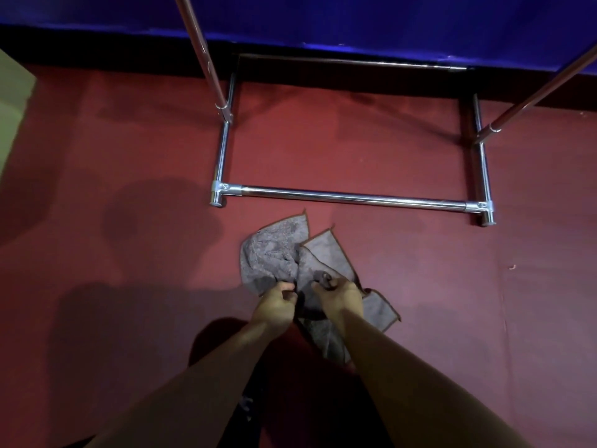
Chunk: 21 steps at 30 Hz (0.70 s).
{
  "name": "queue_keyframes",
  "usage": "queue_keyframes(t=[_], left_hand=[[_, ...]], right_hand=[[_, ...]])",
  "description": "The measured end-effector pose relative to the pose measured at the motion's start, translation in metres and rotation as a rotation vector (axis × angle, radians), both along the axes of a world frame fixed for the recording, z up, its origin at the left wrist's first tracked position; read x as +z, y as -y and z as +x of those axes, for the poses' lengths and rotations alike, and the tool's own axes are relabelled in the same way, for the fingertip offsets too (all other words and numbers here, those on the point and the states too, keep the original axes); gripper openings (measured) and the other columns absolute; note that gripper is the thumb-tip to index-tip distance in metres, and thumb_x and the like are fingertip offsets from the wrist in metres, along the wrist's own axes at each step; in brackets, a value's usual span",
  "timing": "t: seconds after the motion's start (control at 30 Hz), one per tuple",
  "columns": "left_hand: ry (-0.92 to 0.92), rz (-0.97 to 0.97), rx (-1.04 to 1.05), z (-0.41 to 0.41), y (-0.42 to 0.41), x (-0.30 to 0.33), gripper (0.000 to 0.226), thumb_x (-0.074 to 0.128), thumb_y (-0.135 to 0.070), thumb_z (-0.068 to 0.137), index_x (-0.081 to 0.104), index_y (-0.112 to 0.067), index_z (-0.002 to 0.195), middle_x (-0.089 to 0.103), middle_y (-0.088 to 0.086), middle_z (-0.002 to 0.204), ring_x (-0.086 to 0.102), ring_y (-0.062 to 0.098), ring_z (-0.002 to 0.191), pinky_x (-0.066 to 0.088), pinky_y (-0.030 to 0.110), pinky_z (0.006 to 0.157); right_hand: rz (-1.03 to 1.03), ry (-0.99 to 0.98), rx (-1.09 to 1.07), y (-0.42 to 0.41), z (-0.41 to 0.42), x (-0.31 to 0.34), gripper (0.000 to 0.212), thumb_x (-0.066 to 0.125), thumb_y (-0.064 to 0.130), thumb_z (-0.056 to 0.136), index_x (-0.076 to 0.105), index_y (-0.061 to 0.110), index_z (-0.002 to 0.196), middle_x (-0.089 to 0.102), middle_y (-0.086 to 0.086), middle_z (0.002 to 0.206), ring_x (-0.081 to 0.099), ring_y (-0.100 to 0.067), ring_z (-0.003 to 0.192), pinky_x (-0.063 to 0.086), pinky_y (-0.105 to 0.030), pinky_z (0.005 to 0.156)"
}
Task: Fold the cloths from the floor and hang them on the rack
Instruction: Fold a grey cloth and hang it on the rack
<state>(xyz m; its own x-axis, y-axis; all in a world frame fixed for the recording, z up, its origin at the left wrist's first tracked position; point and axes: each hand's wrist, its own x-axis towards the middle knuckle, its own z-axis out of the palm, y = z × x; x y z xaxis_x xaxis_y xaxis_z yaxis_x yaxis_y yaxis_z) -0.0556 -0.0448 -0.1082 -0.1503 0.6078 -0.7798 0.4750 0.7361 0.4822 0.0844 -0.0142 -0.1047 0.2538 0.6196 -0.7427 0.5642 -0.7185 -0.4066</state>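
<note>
A grey cloth [277, 250] with a brown hem lies crumpled on the red floor, just in front of the rack's base. My left hand [274, 305] pinches its left part near the lower edge. My right hand [340, 294] grips a bunched fold in the middle. A flap of cloth sticks out to the right of my right wrist, and another strip hangs down between my forearms. The chrome rack [352, 197] stands beyond the cloth; only its base bars and two slanted uprights show, and its top rail is out of view.
A blue wall [355, 21] with a dark skirting runs behind the rack. A pale box or furniture edge [13, 108] stands at the far left. Red carpet [468, 286] spreads on both sides of the cloth. My dark clothing shows at the bottom, between my arms.
</note>
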Motion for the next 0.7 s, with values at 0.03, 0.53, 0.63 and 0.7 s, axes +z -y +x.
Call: queue_keyframes(t=[0.03, 0.53, 0.63, 0.7], left_hand=[[0.002, -0.004, 0.013, 0.0, 0.0, 0.0, 0.031, 0.057, -0.023, 0.098, 0.063, -0.016, 0.129, 0.069, 0.006, 0.123, 0.062, 0.015, 0.103, 0.039, 0.016, 0.085], [0.133, 0.056, 0.135, -0.002, -0.019, 0.099, 0.026, 0.063, -0.057, 0.087, 0.058, -0.036, 0.102, 0.069, -0.006, 0.112, 0.065, 0.016, 0.102, 0.053, 0.039, 0.097], [0.163, 0.066, 0.062, -0.014, -0.024, 0.129, 0.064, 0.055, -0.083, 0.064, 0.06, -0.036, 0.107, 0.07, -0.004, 0.112, 0.067, 0.02, 0.105, 0.054, 0.044, 0.097], [0.153, 0.096, 0.002, -0.02, -0.029, 0.159, 0.08, 0.051, -0.093, 0.058, 0.062, -0.033, 0.11, 0.07, 0.0, 0.115, 0.065, 0.022, 0.11, 0.052, 0.045, 0.1]], right_hand=[[0.007, -0.023, -0.011, 0.0, 0.002, 0.001, 0.036, 0.074, 0.038, 0.087, 0.073, 0.006, 0.105, 0.074, -0.014, 0.107, 0.068, -0.029, 0.105, 0.049, -0.028, 0.083], [0.118, -0.497, 0.107, -0.033, 0.023, 0.124, 0.024, 0.07, 0.028, 0.095, 0.075, 0.006, 0.085, 0.068, 0.003, 0.074, 0.062, -0.01, 0.069, 0.051, -0.019, 0.065], [0.185, -0.554, 0.09, -0.035, 0.025, 0.161, 0.03, 0.07, 0.029, 0.093, 0.072, -0.001, 0.09, 0.069, -0.003, 0.081, 0.063, -0.016, 0.077, 0.054, -0.035, 0.077], [0.229, -0.591, 0.055, -0.034, 0.024, 0.19, 0.028, 0.066, 0.021, 0.096, 0.07, -0.007, 0.1, 0.072, -0.009, 0.091, 0.066, -0.019, 0.085, 0.055, -0.04, 0.088]])
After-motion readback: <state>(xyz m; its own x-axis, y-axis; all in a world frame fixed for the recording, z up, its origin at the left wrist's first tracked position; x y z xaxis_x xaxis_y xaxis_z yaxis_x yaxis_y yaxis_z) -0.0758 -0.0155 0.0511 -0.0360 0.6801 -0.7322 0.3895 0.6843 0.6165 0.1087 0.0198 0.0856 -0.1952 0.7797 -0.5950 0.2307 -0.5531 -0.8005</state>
